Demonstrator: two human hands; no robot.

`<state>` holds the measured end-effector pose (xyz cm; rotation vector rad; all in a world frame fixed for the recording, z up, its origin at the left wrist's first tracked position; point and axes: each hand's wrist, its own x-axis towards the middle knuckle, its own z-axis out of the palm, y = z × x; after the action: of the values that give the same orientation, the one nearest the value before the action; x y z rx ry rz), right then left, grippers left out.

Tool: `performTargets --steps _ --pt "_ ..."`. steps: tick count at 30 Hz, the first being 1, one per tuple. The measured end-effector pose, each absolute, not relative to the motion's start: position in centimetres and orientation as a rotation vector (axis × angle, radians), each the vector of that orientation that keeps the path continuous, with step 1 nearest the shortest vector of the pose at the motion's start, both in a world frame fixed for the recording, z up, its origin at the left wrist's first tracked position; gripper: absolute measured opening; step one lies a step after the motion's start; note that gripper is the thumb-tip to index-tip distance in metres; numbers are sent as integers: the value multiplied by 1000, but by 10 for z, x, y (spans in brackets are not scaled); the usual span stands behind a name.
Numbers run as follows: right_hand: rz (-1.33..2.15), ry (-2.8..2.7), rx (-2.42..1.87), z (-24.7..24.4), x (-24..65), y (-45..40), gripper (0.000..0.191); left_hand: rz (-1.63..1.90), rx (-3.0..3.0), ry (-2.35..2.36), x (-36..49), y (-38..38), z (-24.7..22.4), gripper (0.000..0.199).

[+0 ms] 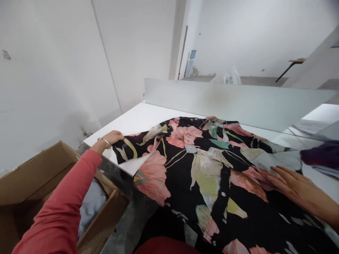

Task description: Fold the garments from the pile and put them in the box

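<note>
A black garment with a pink and green floral print (201, 176) lies spread over the white table (148, 120) and hangs past its near edge. My left hand (111, 137), in a red sleeve with a metal bangle at the wrist, grips the fabric's far left edge, which is folded up and shows a pale underside. My right hand (296, 187) rests flat on the print at the right, its fingers apart and holding nothing.
A cardboard box (31, 183) with grey cloth (91, 208) inside stands open below my left arm. Dark purple cloth (321, 155) lies on the table at the right. A pale upright panel (233, 102) runs along the table's far side, with a plastic bag (231, 76) beyond it.
</note>
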<state>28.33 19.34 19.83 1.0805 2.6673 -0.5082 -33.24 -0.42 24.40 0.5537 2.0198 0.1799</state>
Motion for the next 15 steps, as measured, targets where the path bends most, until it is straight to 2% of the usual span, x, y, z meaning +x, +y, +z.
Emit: performTargets --steps 2,4,6,9,15 --pt "-547 2682 993 207 264 202 25 533 323 1959 -341 16 258 12" --pt "-604 2664 983 219 237 209 21 709 267 1924 -345 41 271 12" --pt "-684 2607 1047 234 201 213 23 798 296 1864 -344 69 284 13" --pt "-758 2564 1190 260 137 214 39 940 347 1701 -333 111 298 16" --pt "-1529 2298 1334 295 9 216 44 1033 420 1658 -287 183 301 10"
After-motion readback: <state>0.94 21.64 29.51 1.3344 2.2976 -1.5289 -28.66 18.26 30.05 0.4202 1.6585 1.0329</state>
